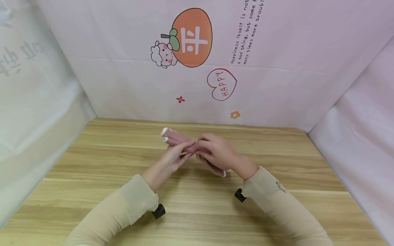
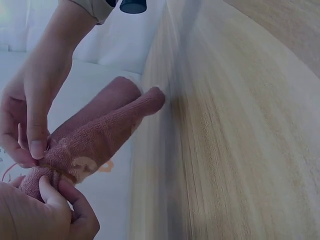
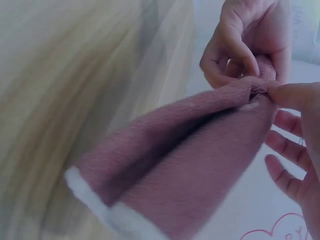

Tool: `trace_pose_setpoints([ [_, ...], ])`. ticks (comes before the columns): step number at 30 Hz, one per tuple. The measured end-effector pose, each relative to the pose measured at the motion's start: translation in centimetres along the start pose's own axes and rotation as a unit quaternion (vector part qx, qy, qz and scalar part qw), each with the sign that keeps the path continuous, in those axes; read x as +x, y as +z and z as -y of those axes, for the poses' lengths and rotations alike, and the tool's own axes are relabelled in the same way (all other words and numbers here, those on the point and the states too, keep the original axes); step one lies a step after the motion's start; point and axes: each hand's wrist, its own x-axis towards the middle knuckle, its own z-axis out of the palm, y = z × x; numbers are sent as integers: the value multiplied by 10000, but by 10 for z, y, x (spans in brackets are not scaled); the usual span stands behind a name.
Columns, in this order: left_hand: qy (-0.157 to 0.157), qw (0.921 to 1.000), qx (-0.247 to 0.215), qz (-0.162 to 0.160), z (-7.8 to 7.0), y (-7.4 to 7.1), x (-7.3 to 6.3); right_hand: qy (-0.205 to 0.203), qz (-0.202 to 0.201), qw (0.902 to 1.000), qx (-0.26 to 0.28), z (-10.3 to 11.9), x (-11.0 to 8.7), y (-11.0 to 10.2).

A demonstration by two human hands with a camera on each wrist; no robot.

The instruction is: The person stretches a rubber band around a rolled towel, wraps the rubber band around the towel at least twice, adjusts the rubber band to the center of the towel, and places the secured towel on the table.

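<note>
A pink towel (image 1: 175, 136) with white edging is gathered tightly at its middle, its two ends flaring out, above the wooden table. My left hand (image 1: 176, 154) grips it just left of the gathered middle, thumb on top. Across the gather runs a thin brownish band (image 2: 59, 171), which looks like a rubber band. At that spot the thumb and fingertip of my right hand (image 1: 217, 152) pinch the band against the towel. In the right wrist view, the other fingers (image 3: 287, 150) of my right hand stand apart from the cloth. The band's far side is hidden.
Beneath both hands lies the wood-grain table (image 1: 197, 218). A white printed cloth (image 1: 123, 78) hangs behind it, with more white cloth at both sides. Black wrist-camera mounts (image 1: 159, 211) stick out below the beige cuffs.
</note>
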Motion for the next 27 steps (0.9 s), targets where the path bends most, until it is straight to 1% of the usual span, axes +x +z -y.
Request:
trace_pose_setpoints([
  [5,-35,9998,-51,-181,1,2,1,207,502,9984,-166,5,4,-7],
  [9,-111,9996,4,-258,3,1,1,218,668,9967,-402,7,5,-9],
  [11,-145,9996,11,-253,4,1,1,224,712,9963,-421,8,6,-9],
  [13,-150,9996,22,-246,5,1,1,284,792,9958,-352,8,6,-10],
  [19,-123,9996,172,-210,6,2,-1,651,1049,9923,-18,7,6,-10],
  [23,-93,9996,201,-162,6,3,-2,499,1024,9934,115,5,7,-10],
  [27,-6,9997,200,-126,5,5,-4,318,912,9946,391,2,7,-9],
])
